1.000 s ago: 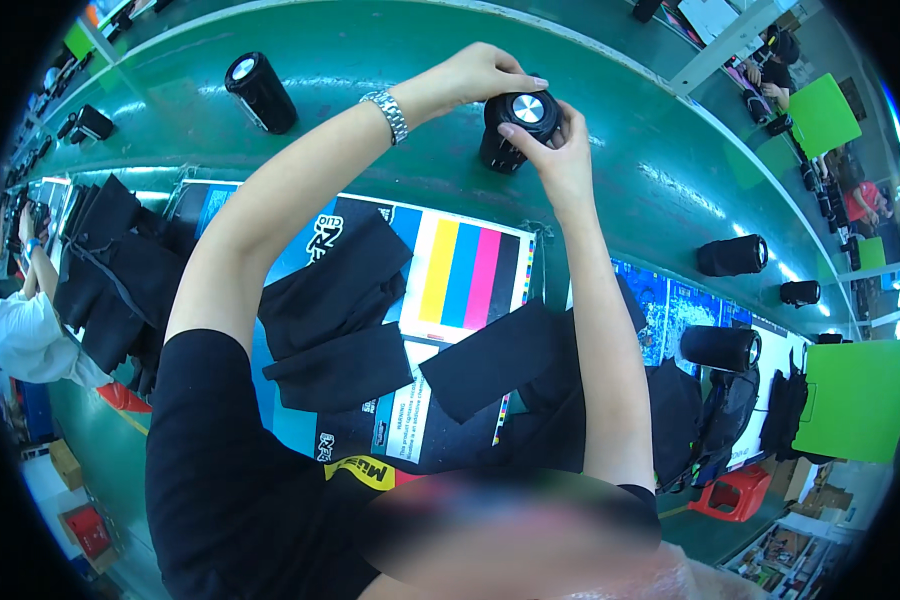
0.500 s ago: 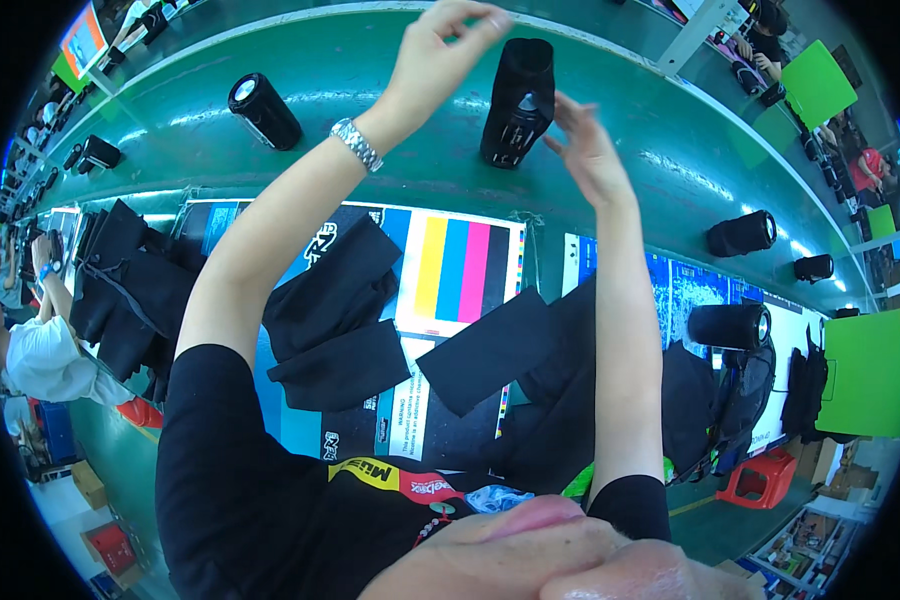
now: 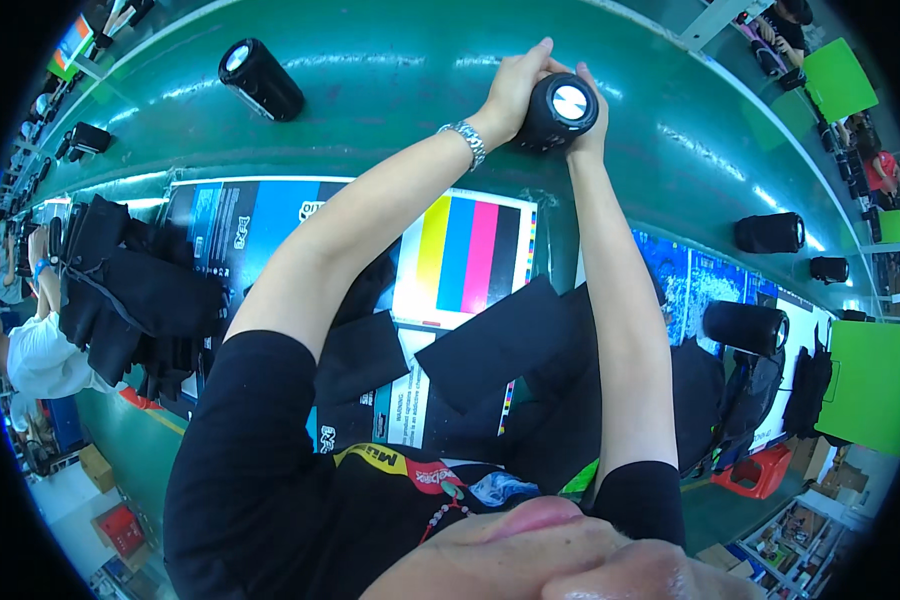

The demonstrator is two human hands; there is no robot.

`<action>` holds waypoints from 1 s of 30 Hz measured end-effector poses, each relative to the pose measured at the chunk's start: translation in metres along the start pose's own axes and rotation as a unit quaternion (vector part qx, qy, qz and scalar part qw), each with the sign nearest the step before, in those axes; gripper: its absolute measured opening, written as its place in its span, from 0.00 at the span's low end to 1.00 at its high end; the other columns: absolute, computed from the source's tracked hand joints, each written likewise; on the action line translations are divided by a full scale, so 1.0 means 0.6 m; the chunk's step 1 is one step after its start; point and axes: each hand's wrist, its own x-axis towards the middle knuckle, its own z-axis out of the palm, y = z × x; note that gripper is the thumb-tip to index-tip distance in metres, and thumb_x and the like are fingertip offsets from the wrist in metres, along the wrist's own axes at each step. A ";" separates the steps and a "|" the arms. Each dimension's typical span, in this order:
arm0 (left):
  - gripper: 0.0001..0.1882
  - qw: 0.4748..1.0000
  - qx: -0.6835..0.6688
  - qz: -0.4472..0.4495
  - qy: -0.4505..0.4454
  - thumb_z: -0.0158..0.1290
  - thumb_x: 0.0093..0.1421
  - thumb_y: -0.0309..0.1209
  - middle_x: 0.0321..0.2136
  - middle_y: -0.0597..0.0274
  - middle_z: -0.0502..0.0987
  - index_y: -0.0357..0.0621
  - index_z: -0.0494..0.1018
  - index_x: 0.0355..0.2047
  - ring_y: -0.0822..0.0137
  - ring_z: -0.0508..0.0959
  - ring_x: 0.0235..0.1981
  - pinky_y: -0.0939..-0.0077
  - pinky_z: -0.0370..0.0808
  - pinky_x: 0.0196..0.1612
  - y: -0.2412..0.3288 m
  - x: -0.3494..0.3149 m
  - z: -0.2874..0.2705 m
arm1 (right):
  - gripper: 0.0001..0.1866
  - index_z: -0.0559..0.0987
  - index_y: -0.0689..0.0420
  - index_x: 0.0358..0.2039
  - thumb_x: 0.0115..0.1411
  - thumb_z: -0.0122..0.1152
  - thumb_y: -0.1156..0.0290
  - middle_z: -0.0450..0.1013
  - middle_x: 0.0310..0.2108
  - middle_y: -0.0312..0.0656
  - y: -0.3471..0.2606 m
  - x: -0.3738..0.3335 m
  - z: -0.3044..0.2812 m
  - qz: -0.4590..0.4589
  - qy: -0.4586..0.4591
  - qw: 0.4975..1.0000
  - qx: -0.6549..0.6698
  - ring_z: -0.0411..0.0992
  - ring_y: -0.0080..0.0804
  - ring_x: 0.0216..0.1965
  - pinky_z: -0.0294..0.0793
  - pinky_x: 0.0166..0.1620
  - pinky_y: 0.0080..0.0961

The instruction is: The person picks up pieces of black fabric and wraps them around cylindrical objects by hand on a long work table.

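Note:
A black cylindrical speaker (image 3: 553, 122) is clasped between my two hands on the green worktop, its round silver end turned up toward me. My left hand (image 3: 515, 95) presses along its left side, with the fingers reaching past the far side. Along the right side lies my right hand (image 3: 592, 115), wrapped around it with some fingers hidden behind the speaker. Nearer me, flat black cloth pieces (image 3: 492, 345) lie on printed sheets (image 3: 470, 250) with coloured stripes.
Another black speaker (image 3: 260, 80) lies to the left on the green worktop (image 3: 390, 90). More speakers sit at the right (image 3: 770, 233). A heap of black cloth (image 3: 140, 290) is at the left, near a co-worker in white (image 3: 45, 355). A red stool (image 3: 755, 472) stands lower right.
Both hands have closed in on the speaker from either side. It has tipped so its silver end now faces me, and sits slightly to the right of where it stood.

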 end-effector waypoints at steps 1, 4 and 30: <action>0.24 0.999 0.019 0.011 0.034 0.46 0.64 0.45 0.25 0.58 0.79 0.31 0.76 0.30 0.72 0.76 0.24 0.80 0.73 0.31 -0.016 0.000 -0.018 | 0.19 0.80 0.68 0.31 0.63 0.53 0.62 0.77 0.28 0.41 0.017 -0.001 0.005 0.013 -0.001 1.000 0.004 0.72 0.25 0.27 0.72 0.34 0.23; 0.21 0.992 0.012 -0.016 0.125 0.47 0.63 0.42 0.21 0.60 0.77 0.35 0.75 0.26 0.71 0.76 0.22 0.77 0.72 0.29 -0.029 0.021 -0.011 | 0.18 0.81 0.69 0.29 0.60 0.55 0.63 0.77 0.27 0.40 0.017 0.015 -0.016 -0.093 0.145 0.953 -0.249 0.69 0.24 0.27 0.70 0.33 0.26; 0.11 0.944 0.302 0.009 0.135 0.57 0.59 0.33 0.29 0.70 0.74 0.37 0.72 0.35 0.82 0.72 0.28 0.86 0.68 0.30 0.184 -0.447 -0.221 | 0.10 0.72 0.59 0.22 0.50 0.66 0.73 0.73 0.40 0.44 0.063 -0.435 0.225 -0.213 -0.218 0.768 -0.564 0.67 0.43 0.46 0.65 0.51 0.37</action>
